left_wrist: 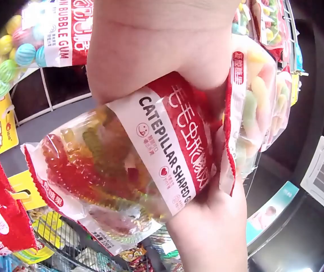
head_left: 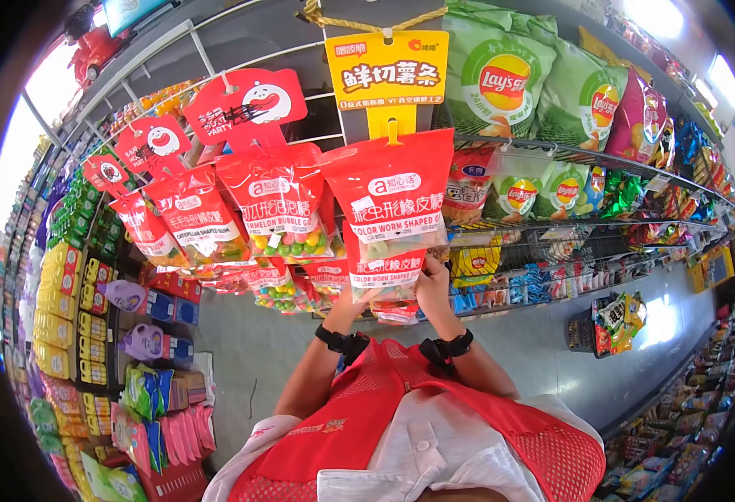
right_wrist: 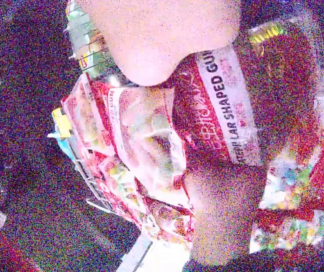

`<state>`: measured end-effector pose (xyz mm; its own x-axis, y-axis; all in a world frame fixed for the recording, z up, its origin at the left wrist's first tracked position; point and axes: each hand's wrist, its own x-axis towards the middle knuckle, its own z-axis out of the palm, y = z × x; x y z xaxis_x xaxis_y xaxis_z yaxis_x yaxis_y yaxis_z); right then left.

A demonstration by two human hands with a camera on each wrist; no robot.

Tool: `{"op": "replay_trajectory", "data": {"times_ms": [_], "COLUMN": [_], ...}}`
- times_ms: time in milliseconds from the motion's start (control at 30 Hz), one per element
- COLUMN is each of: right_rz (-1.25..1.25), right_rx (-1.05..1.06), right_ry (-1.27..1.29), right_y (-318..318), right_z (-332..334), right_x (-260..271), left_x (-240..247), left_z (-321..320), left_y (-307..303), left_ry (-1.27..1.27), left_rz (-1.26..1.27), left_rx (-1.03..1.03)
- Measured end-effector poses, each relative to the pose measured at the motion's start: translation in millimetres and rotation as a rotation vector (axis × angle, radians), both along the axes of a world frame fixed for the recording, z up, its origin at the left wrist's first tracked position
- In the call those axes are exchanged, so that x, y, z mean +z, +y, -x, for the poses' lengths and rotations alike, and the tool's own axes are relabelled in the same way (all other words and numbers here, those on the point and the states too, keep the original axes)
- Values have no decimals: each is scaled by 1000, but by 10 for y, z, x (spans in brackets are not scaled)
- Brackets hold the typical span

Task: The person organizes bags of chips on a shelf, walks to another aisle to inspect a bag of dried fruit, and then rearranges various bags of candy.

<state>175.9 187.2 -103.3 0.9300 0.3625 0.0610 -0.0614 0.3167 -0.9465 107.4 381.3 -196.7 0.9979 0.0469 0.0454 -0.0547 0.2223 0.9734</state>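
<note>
A red-and-clear bag of caterpillar gummies (left_wrist: 128, 164) lies between my two hands, its label facing the wrist cameras. Its red end is gripped by my left hand (left_wrist: 162, 45) from one side and my right hand (left_wrist: 213, 226) from the other; fingers are partly hidden behind the packaging. A second gummy bag (left_wrist: 250, 107) stands right beside it in the left wrist view. From the head, my left hand (head_left: 345, 308) and right hand (head_left: 434, 286) flank a worm gummy bag (head_left: 388, 272), which covers most of the left hand. Above it hangs another worm gummy bag (head_left: 393, 184).
More red candy bags (head_left: 275, 201) hang on hooks to the left, under red header cards (head_left: 246, 109). Green chip bags (head_left: 501, 75) fill wire shelves (head_left: 585, 155) on the right. A black basket (head_left: 583, 330) with snacks stands on the floor, and detergent bottles (head_left: 125, 294) line the lower left.
</note>
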Motion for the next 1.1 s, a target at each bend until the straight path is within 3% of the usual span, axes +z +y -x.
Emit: {"op": "replay_trajectory", "data": {"times_ms": [100,167,267,367,433,500,567,633,667,833,933,1033,1067,1100], "right_rz": [77,116,168,259,292,382,429,481,384,310,203,195,204,201], "right_rx": [-63,-115,-147,-279,-301,-312,-342,-374,-415,-502,-492,-484,-470,-446], "right_ry": [-21,-100,-248,-468,-335,-247,-257,-258,-251,-234,-190,-255,-269,-293], "right_y": [-9,-39,-229,-398,-529,-693,-843,-996,-1062,-1378,-1427,-1339,-1279,-1209], "right_z": [18,49,59,69,87,71,30,-37,-92,-141,-80,-6,20,38], "right_x": [-3,17,-11,-48,10,62,143,286,293,823,1217,1520,1604,1686], "left_x": [340,331,383,486,788,617,440,408,500,226,559,915,1055,1249], "left_z": [84,69,15,-35,-61,-78,-59,-69,-60,161,341,526,569,613], "left_y": [-164,-134,-157,-160,-334,-224,-178,-176,-219,-75,-109,-42,-1,-20], "left_ry": [6,17,-57,28,119,73,81,124,186,113,97,271,167,136], "left_rz": [330,251,315,332,677,662,509,201,111,48,22,-495,-701,-681], "left_rx": [10,-3,-41,11,126,8,-6,72,117,92,126,-23,-126,-164]}}
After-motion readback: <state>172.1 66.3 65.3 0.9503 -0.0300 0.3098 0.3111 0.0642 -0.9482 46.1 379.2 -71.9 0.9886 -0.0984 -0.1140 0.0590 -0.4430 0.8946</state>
